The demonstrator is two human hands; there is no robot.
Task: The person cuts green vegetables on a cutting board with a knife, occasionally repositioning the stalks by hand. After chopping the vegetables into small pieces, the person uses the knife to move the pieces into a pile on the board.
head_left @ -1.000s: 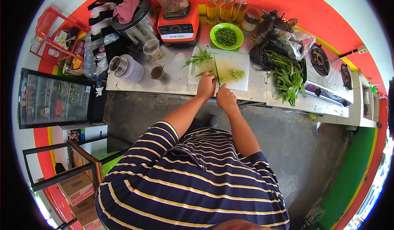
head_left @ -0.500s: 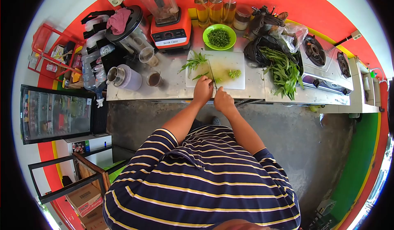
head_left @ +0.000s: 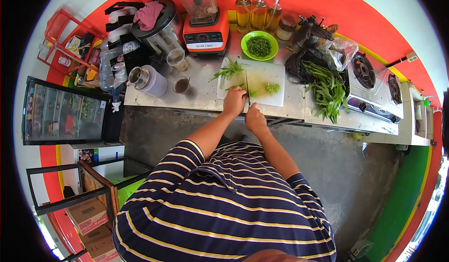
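My right hand (head_left: 256, 120) is closed round the handle of a knife (head_left: 248, 83), whose blade points away from me over a white cutting board (head_left: 278, 97). Beside the blade, on its left, my left hand (head_left: 235, 102) has its fingers curled down on some leafy greens (head_left: 233, 88) at the board's near edge. The fingers hide most of that bunch. More loose leaves (head_left: 229, 69) lie at the board's far left. Right of the blade sits a small pile of cut green pieces (head_left: 272, 88). Behind the board, a green bowl (head_left: 273, 40) holds chopped greens (head_left: 258, 46).
A bundle of leafy stalks (head_left: 327, 91) hangs over the counter edge at right, near a gas stove (head_left: 374, 82). At left stand a red blender (head_left: 205, 35), a glass of dark drink (head_left: 182, 85) and a lilac container (head_left: 154, 81). Pump bottles (head_left: 258, 14) line the wall.
The whole view has tilted slightly, shifting the counter. Against the board, the knife blade stands more nearly straight ahead. Both hands keep their grips.
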